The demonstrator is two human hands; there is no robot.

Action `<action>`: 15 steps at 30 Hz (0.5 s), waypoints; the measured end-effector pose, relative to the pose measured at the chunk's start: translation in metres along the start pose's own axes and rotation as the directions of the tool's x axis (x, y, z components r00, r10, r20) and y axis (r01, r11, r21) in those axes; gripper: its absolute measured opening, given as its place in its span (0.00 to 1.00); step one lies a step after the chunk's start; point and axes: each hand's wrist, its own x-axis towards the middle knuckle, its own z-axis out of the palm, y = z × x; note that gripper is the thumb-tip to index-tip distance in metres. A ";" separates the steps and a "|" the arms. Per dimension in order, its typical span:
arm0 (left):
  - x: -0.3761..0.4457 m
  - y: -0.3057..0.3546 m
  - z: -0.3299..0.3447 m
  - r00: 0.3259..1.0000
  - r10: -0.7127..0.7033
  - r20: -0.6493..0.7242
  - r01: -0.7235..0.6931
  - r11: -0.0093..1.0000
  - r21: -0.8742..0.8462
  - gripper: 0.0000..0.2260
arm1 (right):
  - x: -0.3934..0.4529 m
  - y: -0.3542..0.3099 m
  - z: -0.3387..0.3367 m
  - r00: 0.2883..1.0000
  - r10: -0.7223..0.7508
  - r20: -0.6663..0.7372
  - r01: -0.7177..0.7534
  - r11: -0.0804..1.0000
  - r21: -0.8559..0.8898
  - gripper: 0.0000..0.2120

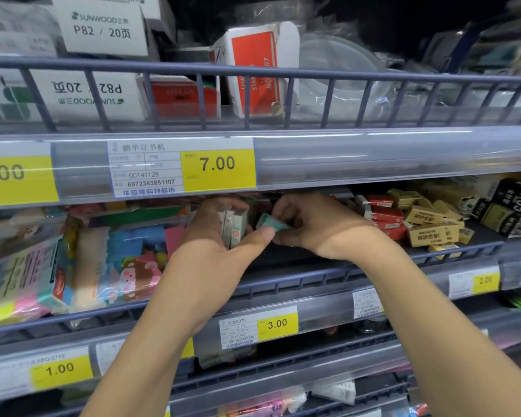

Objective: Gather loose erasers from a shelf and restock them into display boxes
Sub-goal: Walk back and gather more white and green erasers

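We are still gathering: our left hand (220,233) is gripping a stack of erasers (234,228) on the middle shelf (358,267) while our right hand (310,224) is pinching a green-wrapped eraser (271,223) (display box unseen), probably joining the stack next.

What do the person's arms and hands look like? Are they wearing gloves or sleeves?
No gloves and no sleeves show. The left hand and right hand are bare, and both forearms are bare as far down as the picture shows. I see no watch, ring or bracelet on them.
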 end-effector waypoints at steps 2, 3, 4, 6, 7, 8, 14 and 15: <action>-0.001 0.002 0.000 1.000 -0.019 -0.012 0.018 0.998 -0.068 0.22 | -0.014 -0.003 0.005 0.989 0.012 -0.150 0.038 0.945 0.325 0.13; -0.001 0.002 -0.001 0.999 -0.033 -0.015 0.031 0.994 -0.109 0.26 | -0.022 -0.006 0.008 0.975 0.008 -0.224 0.092 0.897 0.432 0.12; -0.001 0.002 -0.001 0.999 -0.046 -0.018 0.043 0.988 -0.149 0.30 | -0.031 -0.011 0.011 0.959 -0.011 -0.285 0.158 0.853 0.498 0.12; -0.002 0.003 -0.002 0.997 -0.064 -0.034 0.057 0.982 -0.183 0.39 | -0.044 -0.024 0.015 0.935 -0.068 -0.349 0.267 0.781 0.564 0.13; -0.002 0.003 -0.002 0.996 -0.073 -0.041 0.065 0.982 -0.175 0.42 | -0.049 -0.031 0.017 0.928 -0.099 -0.360 0.305 0.758 0.577 0.13; -0.003 0.002 -0.002 0.996 -0.072 -0.043 0.064 0.983 -0.173 0.44 | -0.053 -0.037 0.020 0.922 -0.125 -0.367 0.334 0.735 0.590 0.14; -0.004 0.005 0.003 0.998 -0.061 -0.019 0.053 0.949 -0.309 0.30 | -0.061 -0.050 0.038 0.883 -0.139 -0.448 0.422 0.649 0.632 0.15; -0.004 0.005 0.003 0.998 -0.052 -0.019 0.043 0.943 -0.329 0.30 | -0.061 -0.051 0.041 0.880 -0.135 -0.455 0.426 0.647 0.632 0.16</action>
